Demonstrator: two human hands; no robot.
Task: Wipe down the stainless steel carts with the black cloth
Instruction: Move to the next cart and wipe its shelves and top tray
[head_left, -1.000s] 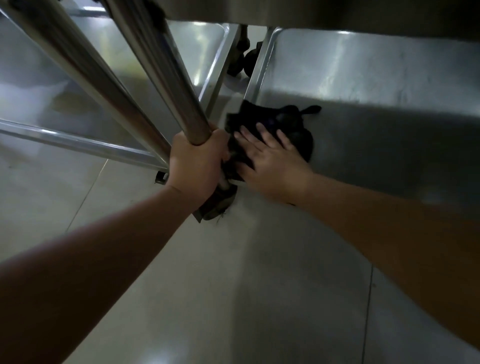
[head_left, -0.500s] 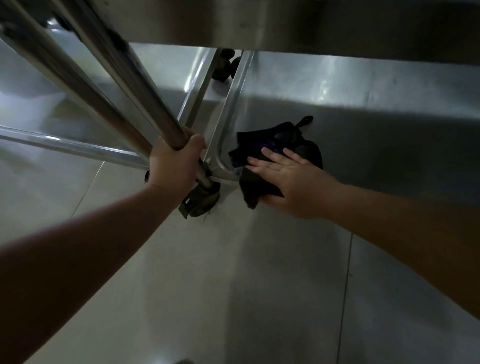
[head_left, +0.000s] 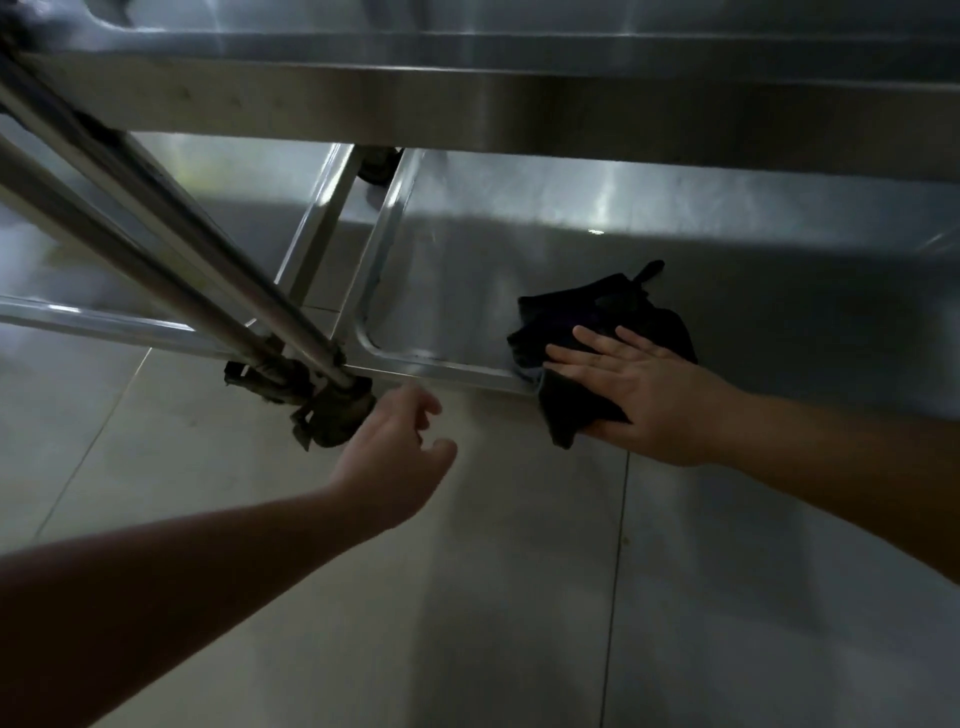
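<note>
Left hand (head_left: 395, 452) off post (head_left: 291, 322); crumpled black cloth (head_left: 597, 332)

A cloth (head_left: 602, 322) lies on the cart's low shelf (head_left: 519, 234), draped over its front rim. Right hand (head_left: 644, 389) on the cloth. Left of the cloth, a caster (head_left: 332, 410); left hand (head_left: 395, 457) just beside it.

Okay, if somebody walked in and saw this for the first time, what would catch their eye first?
Probably the black cloth, dark against the shiny bottom shelf of the cart, draped over its front rim with the right hand pressing flat on it. Next, the left hand hanging loose and empty just beside the grimy caster at the cart's near corner. Two steel posts slant up from there toward the upper left.
</note>
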